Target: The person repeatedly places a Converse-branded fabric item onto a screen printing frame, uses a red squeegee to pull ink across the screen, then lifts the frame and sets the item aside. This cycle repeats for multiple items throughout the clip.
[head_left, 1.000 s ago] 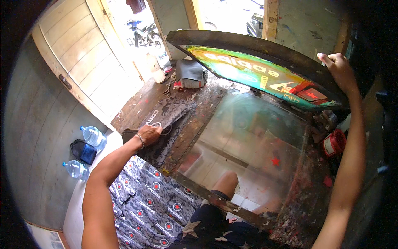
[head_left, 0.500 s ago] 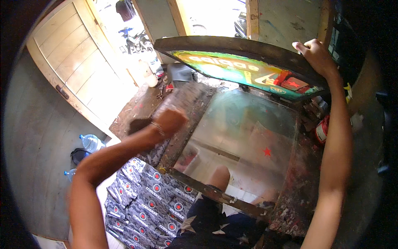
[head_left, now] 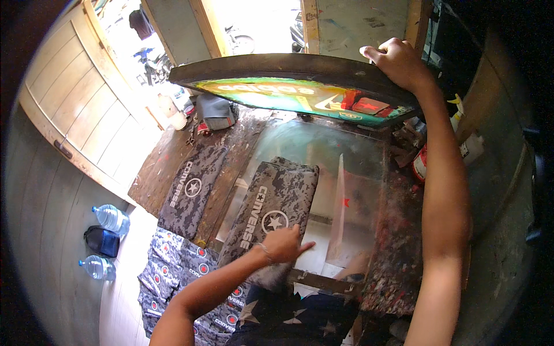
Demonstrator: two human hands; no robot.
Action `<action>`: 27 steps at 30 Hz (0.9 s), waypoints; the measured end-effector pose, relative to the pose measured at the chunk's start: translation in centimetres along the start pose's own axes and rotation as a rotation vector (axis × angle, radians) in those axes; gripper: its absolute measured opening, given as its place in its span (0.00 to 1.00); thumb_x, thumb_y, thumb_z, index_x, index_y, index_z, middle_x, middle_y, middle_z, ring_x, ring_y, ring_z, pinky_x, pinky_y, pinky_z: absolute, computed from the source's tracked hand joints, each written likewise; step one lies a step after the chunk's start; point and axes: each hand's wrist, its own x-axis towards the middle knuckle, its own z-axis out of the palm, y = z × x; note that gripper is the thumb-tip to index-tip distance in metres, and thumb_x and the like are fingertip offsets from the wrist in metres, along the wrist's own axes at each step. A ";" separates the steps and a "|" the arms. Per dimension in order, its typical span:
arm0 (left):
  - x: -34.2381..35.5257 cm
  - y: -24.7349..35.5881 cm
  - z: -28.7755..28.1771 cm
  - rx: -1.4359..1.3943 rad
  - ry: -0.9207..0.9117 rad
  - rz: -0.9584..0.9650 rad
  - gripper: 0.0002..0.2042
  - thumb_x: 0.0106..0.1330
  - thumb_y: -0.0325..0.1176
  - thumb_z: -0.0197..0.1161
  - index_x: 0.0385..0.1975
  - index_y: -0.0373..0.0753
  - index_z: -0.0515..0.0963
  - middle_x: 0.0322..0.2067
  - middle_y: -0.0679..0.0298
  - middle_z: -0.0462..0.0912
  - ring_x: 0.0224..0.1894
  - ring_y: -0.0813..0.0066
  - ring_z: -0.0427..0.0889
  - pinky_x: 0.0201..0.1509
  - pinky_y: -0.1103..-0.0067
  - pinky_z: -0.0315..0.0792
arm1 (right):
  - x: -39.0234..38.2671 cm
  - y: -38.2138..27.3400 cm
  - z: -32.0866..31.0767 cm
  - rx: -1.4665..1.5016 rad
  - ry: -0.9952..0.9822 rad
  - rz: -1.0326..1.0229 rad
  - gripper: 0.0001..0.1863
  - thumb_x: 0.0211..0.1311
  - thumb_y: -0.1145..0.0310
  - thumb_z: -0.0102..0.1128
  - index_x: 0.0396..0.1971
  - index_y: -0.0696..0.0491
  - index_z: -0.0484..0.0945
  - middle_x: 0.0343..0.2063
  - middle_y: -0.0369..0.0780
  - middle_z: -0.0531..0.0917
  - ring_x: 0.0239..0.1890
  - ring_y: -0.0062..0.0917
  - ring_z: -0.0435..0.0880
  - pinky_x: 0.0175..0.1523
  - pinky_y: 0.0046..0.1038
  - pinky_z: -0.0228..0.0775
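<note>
My right hand (head_left: 392,57) grips the upper rim of a dark screen frame (head_left: 248,64) that stands tilted up, its underside stained green, yellow and red. My left hand (head_left: 285,245), fingers spread, touches a folded grey camouflage cloth (head_left: 280,190) with white lettering and a circled star. That cloth lies on a shiny, see-through plate (head_left: 360,167) set in the worktable, beside a small red star. A similar folded cloth (head_left: 205,161) lies to its left. Nearer me lie printed camouflage pieces (head_left: 158,265) with red stars.
At left are a wooden door (head_left: 66,92), two water bottles (head_left: 109,219) and a dark pouch (head_left: 101,242). Behind the table's (head_left: 151,173) grey bundle (head_left: 214,112) and white bottle (head_left: 171,112) is a doorway with motorbikes outside. A red can (head_left: 420,161) sits at right.
A folded camouflage cloth moved rightward with my left hand from the table's left side onto the plate. The raised frame and my right hand appear farther left as the view shifted.
</note>
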 end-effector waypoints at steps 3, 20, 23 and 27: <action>-0.9 -4.7 -3.2 -0.269 0.351 -0.048 0.30 0.69 0.57 0.61 0.53 0.32 0.78 0.43 0.42 0.84 0.46 0.41 0.84 0.50 0.57 0.77 | 0.7 0.9 0.7 -0.018 -0.011 -0.034 0.35 0.67 0.41 0.56 0.21 0.63 0.81 0.23 0.54 0.82 0.31 0.45 0.84 0.49 0.43 0.74; 5.1 -13.8 -2.5 -0.454 0.440 -0.423 0.38 0.52 0.50 0.80 0.53 0.25 0.73 0.39 0.51 0.84 0.40 0.62 0.85 0.45 0.70 0.77 | 1.7 1.6 0.9 0.055 -0.046 0.028 0.36 0.68 0.41 0.56 0.14 0.60 0.74 0.12 0.43 0.74 0.19 0.28 0.76 0.34 0.36 0.69; 6.3 -14.4 -3.8 -0.531 0.281 -0.309 0.34 0.53 0.48 0.81 0.52 0.28 0.76 0.37 0.57 0.84 0.35 0.69 0.83 0.39 0.73 0.76 | 1.3 0.9 0.5 0.016 -0.015 -0.018 0.35 0.67 0.40 0.56 0.20 0.62 0.79 0.20 0.49 0.79 0.28 0.38 0.80 0.43 0.40 0.71; 7.3 -15.7 -6.3 -0.913 0.149 -0.323 0.25 0.61 0.43 0.75 0.53 0.34 0.80 0.35 0.64 0.82 0.32 0.76 0.78 0.35 0.77 0.71 | 1.0 -0.1 -0.6 0.028 -0.126 0.082 0.34 0.65 0.40 0.57 0.28 0.63 0.86 0.38 0.60 0.86 0.46 0.54 0.86 0.60 0.45 0.73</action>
